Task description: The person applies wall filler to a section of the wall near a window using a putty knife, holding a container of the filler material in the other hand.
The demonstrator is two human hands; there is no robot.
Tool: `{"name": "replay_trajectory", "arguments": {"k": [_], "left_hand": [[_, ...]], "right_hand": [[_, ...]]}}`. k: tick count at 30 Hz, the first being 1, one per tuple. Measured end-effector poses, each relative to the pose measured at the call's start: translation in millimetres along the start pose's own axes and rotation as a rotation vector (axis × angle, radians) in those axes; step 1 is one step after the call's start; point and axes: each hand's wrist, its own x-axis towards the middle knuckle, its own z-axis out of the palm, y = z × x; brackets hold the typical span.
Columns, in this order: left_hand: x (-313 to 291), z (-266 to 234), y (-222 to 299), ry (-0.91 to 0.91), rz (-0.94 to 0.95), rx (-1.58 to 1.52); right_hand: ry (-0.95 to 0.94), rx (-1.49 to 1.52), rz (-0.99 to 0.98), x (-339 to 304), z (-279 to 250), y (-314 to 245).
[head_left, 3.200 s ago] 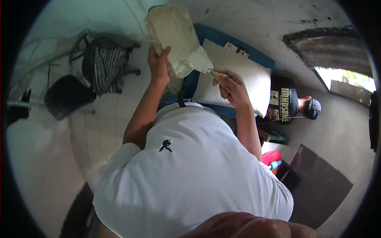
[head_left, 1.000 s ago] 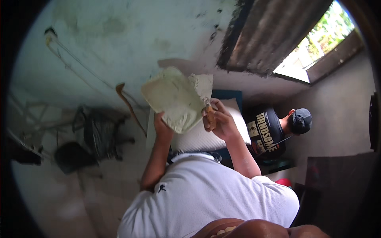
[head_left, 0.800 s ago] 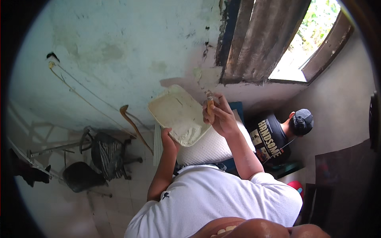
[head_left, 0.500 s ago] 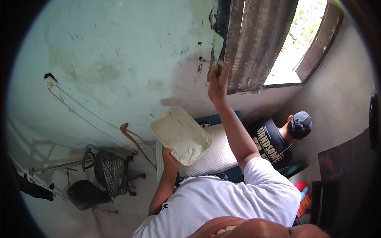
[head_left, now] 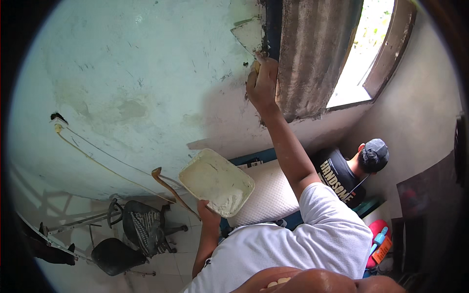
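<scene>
Right hand high, left hand low

I'm seeing the right clamping a scraper by its handle, long axis pointing up-left over the wall; the left is gripping a tub, well below the blade.

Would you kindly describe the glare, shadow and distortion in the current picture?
Head view: the window opening is washed out; head view: a soft shadow darkens the wall below and left of the right hand; head view: fisheye curvature bows the dark window frame, and black fills the corners.
</scene>
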Motion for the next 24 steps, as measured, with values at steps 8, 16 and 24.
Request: {"name": "replay_trajectory", "arguments": {"k": [8, 16, 24], "left_hand": [[-0.1, 3.2, 1.8, 0.007, -0.02, 0.022], [-3.2, 8.3, 2.2, -0.036, -0.004, 0.057], [1.8, -18.3, -4.8, -0.047, 0.052, 0.245]], "right_hand": [[-0.099, -0.055, 0.088, -10.9, -0.4, 8.5], [-0.131, -0.104, 0.036, -24.3, -10.0, -3.7], [-0.175, -0.012, 0.18, -29.8, -37.2, -31.1]]}}
